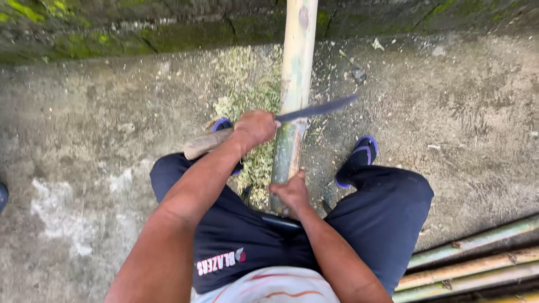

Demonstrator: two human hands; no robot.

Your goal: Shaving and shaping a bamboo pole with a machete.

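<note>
A long bamboo pole (pixel 296 62), pale at the far end and green near me, runs from between my knees to the mossy wall. My left hand (pixel 255 127) grips the thick wooden handle (pixel 201 145) of a large knife. Its dark blade (pixel 320 108) lies across the pole, blurred. My right hand (pixel 291 191) clasps the near end of the pole just above my lap. I sit with my legs in dark shorts on either side of the pole.
Pale green shavings (pixel 250 92) lie piled on the concrete ground left of the pole. My feet wear blue sandals (pixel 359 157). Several more bamboo poles (pixel 477 264) lie at the lower right. A moss-covered wall (pixel 140 28) borders the far side.
</note>
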